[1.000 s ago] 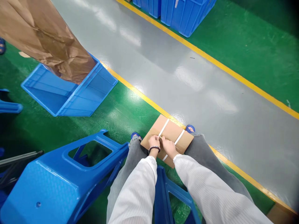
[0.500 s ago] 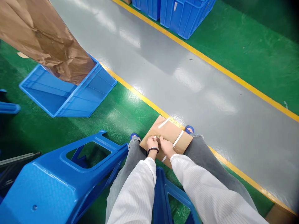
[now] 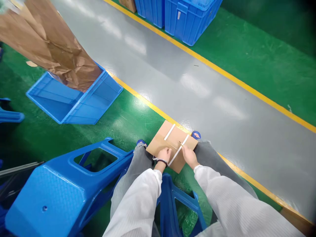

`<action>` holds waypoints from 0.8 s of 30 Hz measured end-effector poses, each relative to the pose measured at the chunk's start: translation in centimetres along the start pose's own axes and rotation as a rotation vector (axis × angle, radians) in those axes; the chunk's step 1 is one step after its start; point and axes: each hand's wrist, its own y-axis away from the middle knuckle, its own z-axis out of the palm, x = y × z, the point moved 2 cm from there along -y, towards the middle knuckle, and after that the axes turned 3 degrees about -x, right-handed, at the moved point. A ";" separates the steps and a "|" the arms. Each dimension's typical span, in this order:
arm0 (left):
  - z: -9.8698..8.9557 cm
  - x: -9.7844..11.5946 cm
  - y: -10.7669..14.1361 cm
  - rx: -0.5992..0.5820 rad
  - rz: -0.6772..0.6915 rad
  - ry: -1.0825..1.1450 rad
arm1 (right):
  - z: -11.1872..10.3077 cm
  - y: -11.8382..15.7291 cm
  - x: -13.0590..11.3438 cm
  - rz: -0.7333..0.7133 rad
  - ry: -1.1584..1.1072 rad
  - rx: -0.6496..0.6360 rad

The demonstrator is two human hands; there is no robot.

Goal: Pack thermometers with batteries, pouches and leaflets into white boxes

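Observation:
A flat brown cardboard piece [image 3: 154, 144] with white strips [image 3: 170, 131] across it rests over my lap. My left hand [image 3: 164, 154] is closed at its lower left part, and whether anything is in the fingers is hidden. A bit of white [image 3: 154, 158] shows beside that wrist, next to a dark bracelet [image 3: 162, 161]. On the right side of the cardboard, my right hand [image 3: 189, 155] grips a thin, pointed, yellowish tool [image 3: 181, 144], its tip over the board near the second white strip. The tool's exact kind is too small to tell.
A blue crate [image 3: 98, 102] with crumpled brown paper [image 3: 71, 62] in it stands at left. Blue stools [image 3: 56, 187] are beside and below me. More blue crates [image 3: 190, 23] stand beyond the grey walkway [image 3: 158, 75] with its yellow lines.
My hands have moved apart: the left has come down toward me, the right has shifted right with the pointed tool. The cardboard has shifted and turned slightly; the view has moved a little too.

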 end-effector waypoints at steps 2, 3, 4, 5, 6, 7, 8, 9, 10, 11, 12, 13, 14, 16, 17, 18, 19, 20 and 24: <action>1.8 1.4 1.1 -0.027 0.042 -0.076 | -0.2 0.8 1.5 0.030 -0.006 0.010; 2.7 1.9 1.4 -0.030 0.057 -0.108 | -0.2 1.1 2.1 0.040 -0.009 0.012; 3.4 2.4 1.6 -0.023 0.067 -0.134 | -0.1 1.5 2.6 0.048 -0.013 0.013; 4.1 2.7 1.7 -0.013 0.073 -0.155 | -0.1 1.7 3.0 0.051 -0.016 0.013; 4.6 2.8 1.6 -0.002 0.079 -0.171 | 0.0 2.0 3.3 0.053 -0.019 0.011; 5.1 2.9 1.5 0.009 0.084 -0.184 | 0.1 2.2 3.5 0.054 -0.020 0.008; 5.5 2.9 1.4 0.019 0.091 -0.193 | 0.2 2.3 3.7 0.054 -0.018 0.004; 5.8 2.8 1.3 0.028 0.097 -0.199 | 0.3 2.4 3.8 0.051 -0.016 -0.001; 6.2 2.7 1.2 0.037 0.103 -0.204 | 0.4 2.4 3.8 0.046 -0.012 -0.009; 6.5 2.6 1.2 0.046 0.110 -0.206 | 0.5 2.4 3.7 0.038 -0.007 -0.017; 6.8 2.6 1.3 0.056 0.117 -0.206 | 0.6 2.3 3.6 0.029 -0.002 -0.026; 7.1 2.5 1.4 0.069 0.122 -0.203 | 0.7 2.2 3.4 0.021 0.003 -0.036; 7.3 2.4 1.6 0.087 0.123 -0.196 | 0.7 2.1 3.3 0.015 0.007 -0.043; 7.7 2.3 1.9 0.129 0.112 -0.173 | 0.9 1.9 3.1 0.012 0.012 -0.050; 7.8 2.3 2.0 0.149 0.101 -0.161 | 1.0 1.8 3.1 0.015 0.015 -0.051; 7.9 2.3 2.1 0.163 0.090 -0.149 | 1.1 1.7 3.1 0.020 0.019 -0.052; 8.0 2.3 2.1 0.171 0.083 -0.138 | 1.1 1.7 3.2 0.024 0.024 -0.053; 8.1 2.3 2.1 0.174 0.077 -0.128 | 1.1 1.7 3.3 0.028 0.030 -0.056; 8.2 2.5 1.9 0.180 0.040 -0.094 | 0.9 1.8 3.6 0.012 0.062 -0.072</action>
